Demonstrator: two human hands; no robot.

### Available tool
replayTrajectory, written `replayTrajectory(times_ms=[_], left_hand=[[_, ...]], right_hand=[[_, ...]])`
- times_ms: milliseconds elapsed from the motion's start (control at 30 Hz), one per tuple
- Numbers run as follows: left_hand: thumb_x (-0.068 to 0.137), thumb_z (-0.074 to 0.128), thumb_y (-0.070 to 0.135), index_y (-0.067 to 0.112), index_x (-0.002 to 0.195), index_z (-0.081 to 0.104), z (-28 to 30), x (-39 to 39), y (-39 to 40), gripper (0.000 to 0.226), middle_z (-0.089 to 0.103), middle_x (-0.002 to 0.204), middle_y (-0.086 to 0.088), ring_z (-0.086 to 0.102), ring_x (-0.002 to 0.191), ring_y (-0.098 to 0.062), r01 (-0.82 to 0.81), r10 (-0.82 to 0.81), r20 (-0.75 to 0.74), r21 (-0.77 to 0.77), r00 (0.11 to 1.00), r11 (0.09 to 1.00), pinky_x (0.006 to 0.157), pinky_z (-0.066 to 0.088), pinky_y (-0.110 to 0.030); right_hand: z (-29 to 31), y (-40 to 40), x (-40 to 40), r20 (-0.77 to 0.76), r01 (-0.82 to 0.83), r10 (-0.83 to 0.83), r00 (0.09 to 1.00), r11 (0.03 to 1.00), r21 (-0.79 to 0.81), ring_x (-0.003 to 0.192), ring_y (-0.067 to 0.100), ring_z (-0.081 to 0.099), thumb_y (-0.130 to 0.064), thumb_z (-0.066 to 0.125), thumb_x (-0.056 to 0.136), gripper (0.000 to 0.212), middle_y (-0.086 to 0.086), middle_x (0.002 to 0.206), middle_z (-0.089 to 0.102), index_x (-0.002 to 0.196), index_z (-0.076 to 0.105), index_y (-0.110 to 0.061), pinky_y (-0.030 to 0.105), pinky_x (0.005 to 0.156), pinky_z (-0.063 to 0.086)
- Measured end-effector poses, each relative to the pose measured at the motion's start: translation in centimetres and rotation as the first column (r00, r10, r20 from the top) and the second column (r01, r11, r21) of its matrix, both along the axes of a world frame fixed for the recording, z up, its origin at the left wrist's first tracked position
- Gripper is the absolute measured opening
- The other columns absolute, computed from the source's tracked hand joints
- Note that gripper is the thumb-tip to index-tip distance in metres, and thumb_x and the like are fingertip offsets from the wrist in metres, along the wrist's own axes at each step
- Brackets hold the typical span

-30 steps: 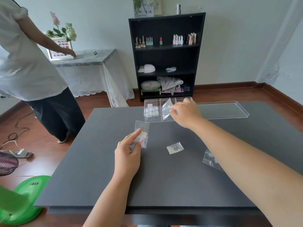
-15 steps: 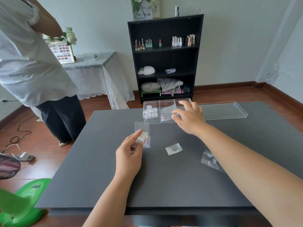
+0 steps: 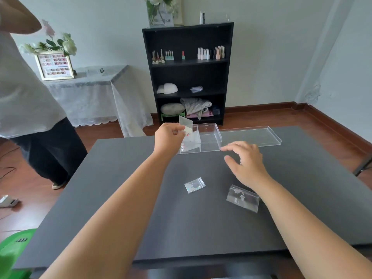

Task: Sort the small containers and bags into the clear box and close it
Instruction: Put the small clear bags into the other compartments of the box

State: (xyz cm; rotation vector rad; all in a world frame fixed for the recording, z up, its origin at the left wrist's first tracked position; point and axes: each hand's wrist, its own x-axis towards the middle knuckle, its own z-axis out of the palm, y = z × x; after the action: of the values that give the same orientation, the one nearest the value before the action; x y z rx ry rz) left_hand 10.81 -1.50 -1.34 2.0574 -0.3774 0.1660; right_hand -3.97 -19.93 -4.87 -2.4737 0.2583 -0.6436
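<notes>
A clear compartment box (image 3: 209,137) stands at the far side of the dark table (image 3: 181,218), its clear lid (image 3: 251,134) lying flat to its right. My left hand (image 3: 168,136) pinches a small clear bag (image 3: 186,125) upright over the box's left part, hiding what lies there. Another bag (image 3: 188,146) rests inside the box. My right hand (image 3: 245,161) hovers open above the table just in front of the box. Two small bags lie on the table: a glittery bag (image 3: 194,185) in the middle and a larger clear bag (image 3: 242,198) beside my right forearm.
A person in a white shirt (image 3: 26,93) stands at the left of the table. A black shelf (image 3: 188,73) with nail polish bottles is against the far wall, a draped side table (image 3: 90,93) left of it. A green object (image 3: 14,246) sits at the lower left.
My left hand carried its bag from the table's middle forward to above the box. My right hand let go of its bag in the box and drew back toward me, open.
</notes>
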Motion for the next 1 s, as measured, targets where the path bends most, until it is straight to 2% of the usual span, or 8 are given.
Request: replayTrajectory(times_ms=[67,133,300,567,733,833,900,1000], left_hand=[[0.083,0.064,0.013,0.015,0.091,0.076,-0.2,0.7,-1.0,0.014,0.063,0.105,0.008,0.062,0.092,-0.013,0.019,-0.022,0.025,0.109,0.999,0.994,0.08,0.046,-0.023],[0.082,0.06,0.011,0.014,0.082,0.076,-0.3,0.9,-1.6,0.016,0.061,0.099,0.006,0.058,0.092,-0.012,0.039,-0.063,0.088,0.25,0.994,0.967,0.085,0.043,-0.026],[0.084,0.051,0.014,-0.003,0.075,0.07,0.1,1.3,-2.5,0.027,0.057,0.09,-0.008,0.053,0.079,-0.021,0.013,-0.07,0.107,0.463,0.992,0.886,0.064,0.041,-0.028],[0.089,0.031,0.024,0.012,0.063,0.051,-0.3,1.6,-2.7,0.035,0.048,0.078,0.0,0.034,0.092,-0.025,-0.024,-0.1,0.105,0.797,0.99,0.604,0.081,0.028,-0.036],[0.091,0.027,0.035,0.017,0.054,0.041,-0.9,1.7,-2.0,0.043,0.047,0.082,0.001,0.033,0.098,-0.025,-0.009,-0.134,0.137,0.73,0.981,0.684,0.089,0.026,-0.041],[0.093,0.029,0.04,0.021,0.07,0.06,-1.6,0.7,-0.7,0.043,0.055,0.105,0.005,0.034,0.105,-0.024,-0.016,-0.125,0.188,0.609,0.974,0.793,0.086,0.023,-0.038],[0.095,0.034,0.042,0.029,0.099,0.069,-2.6,-0.2,0.5,0.037,0.055,0.124,0.007,0.035,0.116,-0.025,-0.037,-0.129,0.245,0.577,0.961,0.816,0.091,0.025,-0.038],[0.096,0.041,0.041,0.031,0.13,0.055,-4.2,-1.6,1.9,0.039,0.047,0.142,0.004,0.034,0.129,-0.028,-0.072,-0.125,0.294,0.579,0.947,0.812,0.105,0.026,-0.044]], right_hand=[[-0.4,-0.2,-1.5,0.034,-0.063,0.063,0.997,0.998,0.022,0.104,0.022,0.045,-0.016,0.058,0.089,0.022,-0.009,0.105,0.067,0.098,0.071,-0.031,0.035,0.086,0.033],[-1.0,-0.4,-2.7,0.078,-0.09,0.088,0.993,0.996,0.021,0.098,0.021,0.049,-0.008,0.06,0.088,0.023,-0.009,0.094,0.07,0.091,0.074,-0.026,0.035,0.083,0.037],[-1.9,-0.7,-3.7,0.114,-0.054,0.044,0.993,0.995,0.085,0.091,0.017,0.051,0.0,0.059,0.086,0.027,-0.007,0.084,0.07,0.084,0.075,-0.022,0.008,0.079,0.033],[-1.9,-0.7,-4.0,0.108,-0.046,0.032,0.994,0.991,0.128,0.089,0.017,0.051,0.0,0.058,0.085,0.027,-0.005,0.08,0.069,0.081,0.074,-0.021,0.007,0.075,0.033],[-1.4,-0.7,-5.1,0.094,-0.028,0.015,0.996,0.989,0.144,0.089,0.016,0.05,-0.004,0.058,0.087,0.024,-0.01,0.078,0.067,0.085,0.074,-0.022,0.014,0.073,0.034],[-1.3,-0.9,-6.5,-0.079,-0.071,0.087,0.993,0.98,0.187,0.076,0.008,0.052,-0.016,0.059,0.089,0.019,-0.018,0.072,0.06,0.093,0.071,-0.03,0.012,0.068,0.039],[-1.1,-1.1,-7.3,-0.237,-0.085,0.145,0.961,0.965,0.25,0.073,0.002,0.054,-0.028,0.062,0.087,0.017,-0.021,0.083,0.061,0.1,0.068,-0.036,0.01,0.063,0.04],[-0.4,-1.3,-7.9,-0.419,-0.115,0.178,0.891,0.979,0.17,0.085,-0.009,0.05,-0.042,0.067,0.08,0.035,-0.022,0.104,0.053,0.114,0.06,-0.042,0.011,0.067,0.037]])
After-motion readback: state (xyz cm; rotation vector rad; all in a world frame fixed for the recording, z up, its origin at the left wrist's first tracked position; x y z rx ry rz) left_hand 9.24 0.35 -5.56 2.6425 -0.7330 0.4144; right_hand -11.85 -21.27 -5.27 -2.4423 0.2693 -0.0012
